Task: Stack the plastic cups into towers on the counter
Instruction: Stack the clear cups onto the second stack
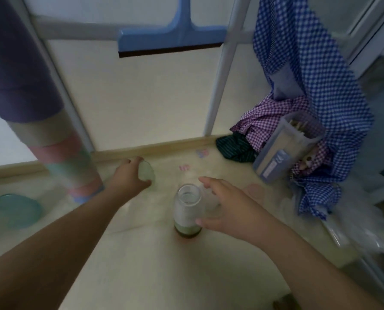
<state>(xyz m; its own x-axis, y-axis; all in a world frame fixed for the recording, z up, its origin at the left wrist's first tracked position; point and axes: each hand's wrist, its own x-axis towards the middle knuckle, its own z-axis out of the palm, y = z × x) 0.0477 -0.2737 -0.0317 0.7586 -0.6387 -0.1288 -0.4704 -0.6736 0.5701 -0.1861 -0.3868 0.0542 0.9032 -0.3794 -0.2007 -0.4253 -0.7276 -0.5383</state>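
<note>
A tall tower of stacked plastic cups in purple, beige, pink and green rises from the counter at the left and leans toward the upper left. My left hand reaches to the back of the counter, its fingers wrapped around a pale green cup just right of the tower's base. My right hand hovers with spread fingers beside a glass bottle, thumb close to its side. Something pale and blurred lies under those fingers. A teal cup sits at the far left.
The bottle stands mid-counter with a dark green layer at its bottom. A clear plastic box leans on checked cloths at the back right. A blue squeegee hangs on the wall. Crumpled clear plastic lies at the right edge.
</note>
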